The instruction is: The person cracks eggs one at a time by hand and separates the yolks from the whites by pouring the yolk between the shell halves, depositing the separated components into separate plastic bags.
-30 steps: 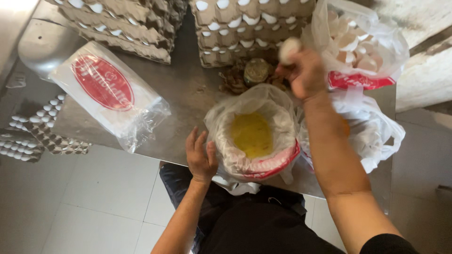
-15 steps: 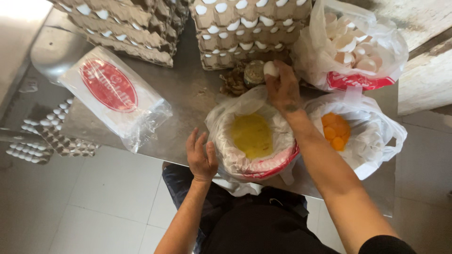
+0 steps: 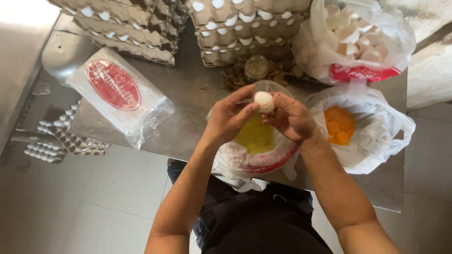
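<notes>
Change: the left hand (image 3: pixel 229 117) has left the rim of the bag and come up to the egg; the right hand (image 3: pixel 291 118) has come back toward the body with it, so both hands now meet.
Egg: a white egg (image 3: pixel 264 101) sits between the two hands, with the fingertips of both closed around it.
Left hand: thumb and fingers press the egg from its left side.
Right hand: fingers wrap the egg from its right side and from under.
Under the grip: a plastic-lined bowl of yellow liquid (image 3: pixel 256 137), directly below the egg.
Right of the grip: a bag with orange yolks (image 3: pixel 340 126), near the right wrist.
Beyond the grip, to the right: a bag of empty shells (image 3: pixel 355 40).
Beyond the grip, straight ahead: stacked egg trays (image 3: pixel 240 30) and a small jar (image 3: pixel 256 68).
Left of the grip: a flat pack of plastic bags (image 3: pixel 117 91), well apart, on the metal table (image 3: pixel 188 101).
</notes>
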